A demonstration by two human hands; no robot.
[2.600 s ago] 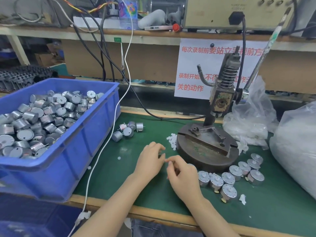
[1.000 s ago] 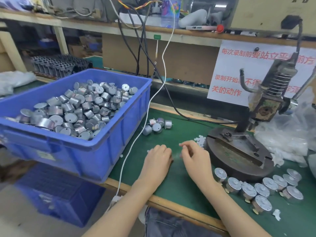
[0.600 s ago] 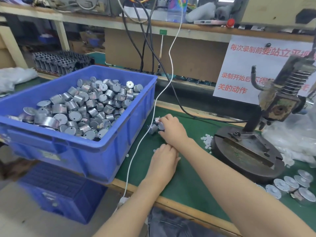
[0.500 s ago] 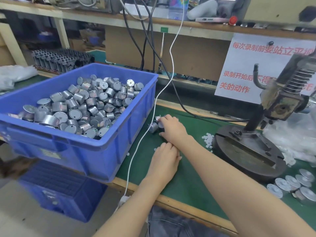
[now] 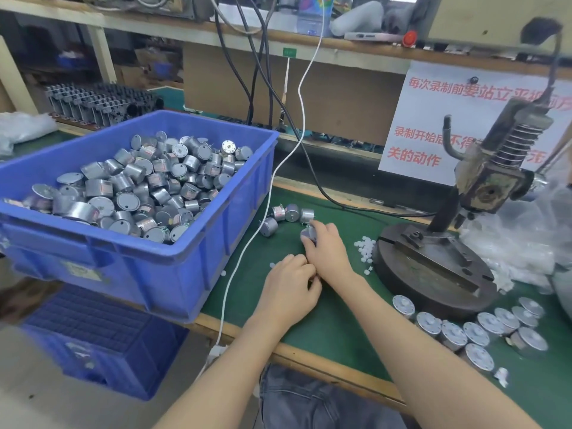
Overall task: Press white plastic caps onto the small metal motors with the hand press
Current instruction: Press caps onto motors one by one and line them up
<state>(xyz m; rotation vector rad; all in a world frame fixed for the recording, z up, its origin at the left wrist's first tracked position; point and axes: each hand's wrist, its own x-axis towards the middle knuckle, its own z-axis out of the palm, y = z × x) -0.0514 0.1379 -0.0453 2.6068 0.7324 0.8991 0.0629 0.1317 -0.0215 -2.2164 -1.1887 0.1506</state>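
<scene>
Green mat (image 5: 340, 329) covers the bench under both hands. A blue bin (image 5: 173, 274) is the biggest thing on it. It sits to the left of the grip and is heaped with silver motors (image 5: 139, 193). To the right of the grip stands the hand press (image 5: 433, 270), dark and rusty, with a round flat base and a spring up top. Farther right of the grip, past the press, are clear bags (image 5: 520, 243) (what is in them is hard to make out). A white cable (image 5: 247, 243) runs down the mat just left of the grip.

Nearer the person and to the right of the grip, a bunch of capped motors (image 5: 476, 332) stand together beside the press base. Just past the grip, on the bin side, four loose motors (image 5: 291, 212) lie close to each other. Between the grip and the press base is a little heap of white caps (image 5: 365, 247).

The right hand (image 5: 328, 252) has its fingers curled round one motor (image 5: 308, 233) and holds it low over the mat, right beside the loose ones. The left hand (image 5: 291, 289) sits just behind it, touching the right wrist, with its fingers curled in. I cannot tell if it holds anything.
</scene>
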